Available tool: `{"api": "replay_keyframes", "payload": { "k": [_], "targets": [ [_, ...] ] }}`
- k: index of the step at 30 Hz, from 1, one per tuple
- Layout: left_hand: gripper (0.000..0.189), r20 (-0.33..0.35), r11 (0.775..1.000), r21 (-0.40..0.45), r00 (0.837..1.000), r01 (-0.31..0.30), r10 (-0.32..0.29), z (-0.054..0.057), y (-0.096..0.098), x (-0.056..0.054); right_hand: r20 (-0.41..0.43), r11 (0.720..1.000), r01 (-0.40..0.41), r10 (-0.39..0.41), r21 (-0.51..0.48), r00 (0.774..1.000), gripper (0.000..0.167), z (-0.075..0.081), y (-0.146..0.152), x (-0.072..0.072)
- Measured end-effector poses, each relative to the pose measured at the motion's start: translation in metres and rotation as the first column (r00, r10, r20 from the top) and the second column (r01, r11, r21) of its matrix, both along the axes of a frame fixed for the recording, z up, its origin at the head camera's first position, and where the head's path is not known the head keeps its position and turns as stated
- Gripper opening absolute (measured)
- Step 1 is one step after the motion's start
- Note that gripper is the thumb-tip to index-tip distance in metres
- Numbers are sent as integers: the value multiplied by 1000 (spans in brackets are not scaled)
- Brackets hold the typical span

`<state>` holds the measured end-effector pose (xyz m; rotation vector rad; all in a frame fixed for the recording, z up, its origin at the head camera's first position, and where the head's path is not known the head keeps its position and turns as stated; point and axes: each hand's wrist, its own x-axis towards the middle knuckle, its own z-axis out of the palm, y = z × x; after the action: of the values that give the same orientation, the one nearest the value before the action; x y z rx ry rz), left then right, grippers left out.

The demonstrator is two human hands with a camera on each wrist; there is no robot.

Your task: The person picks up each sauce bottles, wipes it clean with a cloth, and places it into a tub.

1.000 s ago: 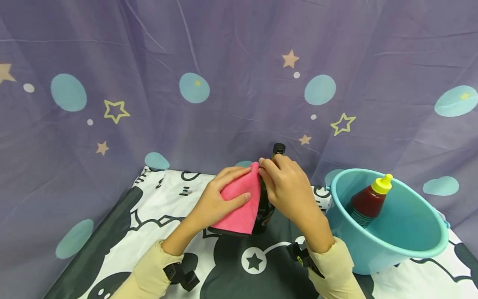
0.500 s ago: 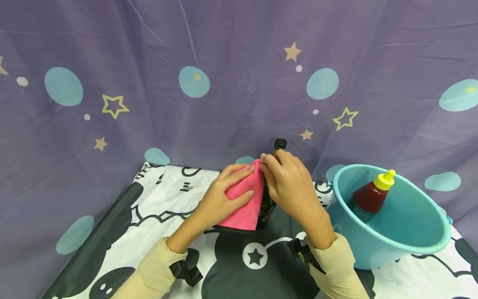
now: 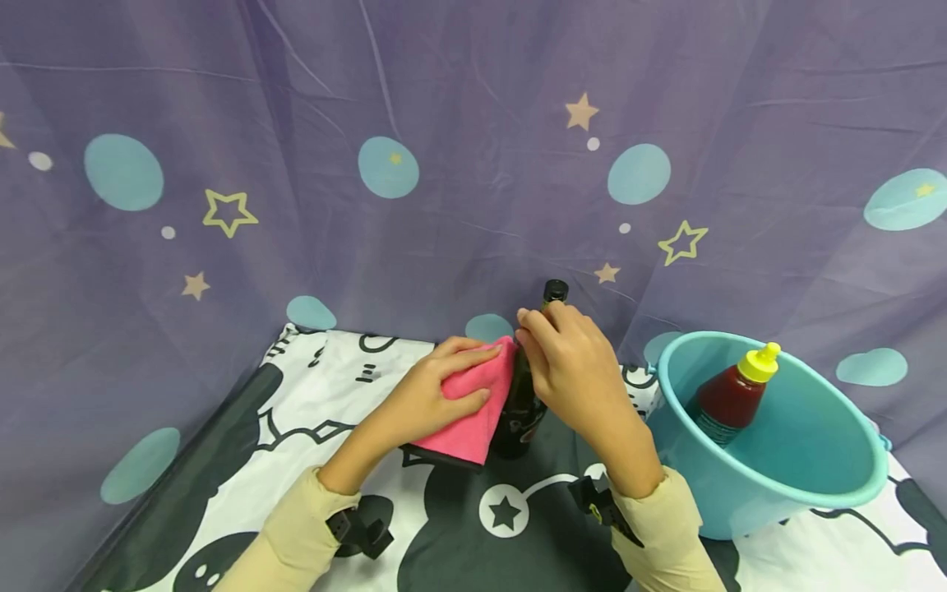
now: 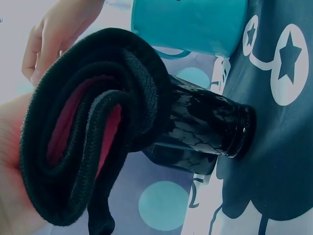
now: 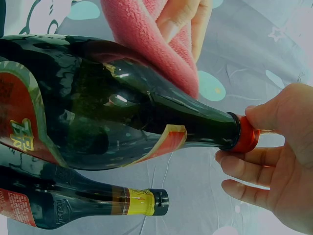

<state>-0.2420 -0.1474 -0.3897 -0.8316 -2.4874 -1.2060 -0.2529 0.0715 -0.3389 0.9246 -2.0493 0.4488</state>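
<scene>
My left hand grips a folded pink cloth with a dark trim, pressed against the side of a dark green glass bottle. In the left wrist view the cloth's layers show end-on beside the bottle's shiny lower part. Thumb and fingers of my right hand pinch the bottle's red cap, plain in the right wrist view. There the bottle carries a red and gold label, and the cloth lies along its shoulder. The bottle stands on the patterned sheet.
Behind it stands a second dark bottle with a yellow neck band and black cap. A light blue bucket at the right holds a red sauce bottle with a yellow top. A purple curtain hangs behind.
My left hand and the cloth have slid slightly down and left along the bottle, so more of its dark glass shows. The right hand keeps its hold on the cap.
</scene>
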Motion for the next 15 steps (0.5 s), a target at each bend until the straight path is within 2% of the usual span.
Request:
{"api": "replay_keyframes", "payload": {
  "k": [5, 15],
  "targets": [
    [54, 16, 1000, -16, 1000, 4, -4, -1, -5, -1, 6, 1000, -1, 1, 0, 1000, 17, 0, -1, 1],
    [50, 101, 998, -48, 994, 51, -46, -9, -14, -10, 15, 1000, 4, -4, 0, 1000, 16, 0, -1, 0]
  ]
}}
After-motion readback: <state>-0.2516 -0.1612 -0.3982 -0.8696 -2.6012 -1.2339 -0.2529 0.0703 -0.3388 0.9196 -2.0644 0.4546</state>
